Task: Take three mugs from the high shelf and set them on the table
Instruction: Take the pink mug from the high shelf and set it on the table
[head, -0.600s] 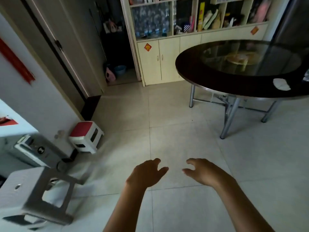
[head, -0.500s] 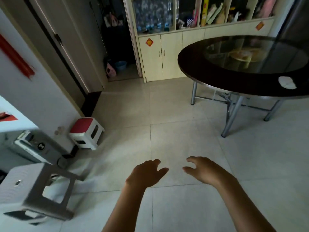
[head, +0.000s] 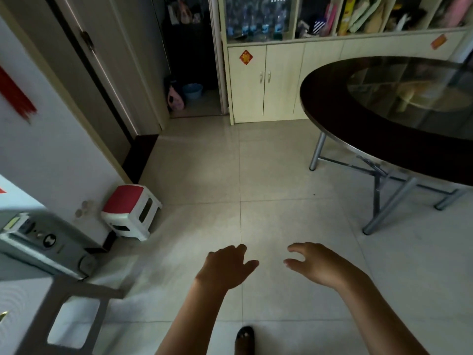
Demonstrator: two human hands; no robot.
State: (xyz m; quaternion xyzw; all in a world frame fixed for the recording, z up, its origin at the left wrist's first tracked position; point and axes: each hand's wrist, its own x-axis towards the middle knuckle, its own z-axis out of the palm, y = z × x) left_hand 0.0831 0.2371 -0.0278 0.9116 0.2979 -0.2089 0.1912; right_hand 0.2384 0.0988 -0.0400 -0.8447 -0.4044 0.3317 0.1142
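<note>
- Head view: both bare hands hang out in front over the tiled floor (head: 268,155), palms down, holding nothing.
- The left hand (head: 226,269) has its fingers loosely curled and parted; the right hand (head: 316,265) is likewise slack, thumb apart from the fingers.
- No mug shows anywhere, so none can be counted; nothing stands on the visible part of the table.
- The round dark table (head: 340,124), one only, lies ahead and to the right, so the right hand is the nearer one to it.
- The cream cabinet (head: 258,80) stands against the far wall, ahead of both hands and well apart from them. Its open shelves hold bottles (head: 258,26) and packets; whatever sits higher is cut off by the top edge.
- Judging by this, the mugs lie forward and upward from the hands, and the task has not started.
- Two stools: a red-topped stool (head: 131,212) by the left wall and a grey stool (head: 69,313) at the near left.
- One dark shoe (head: 245,338) shows at the bottom edge.
</note>
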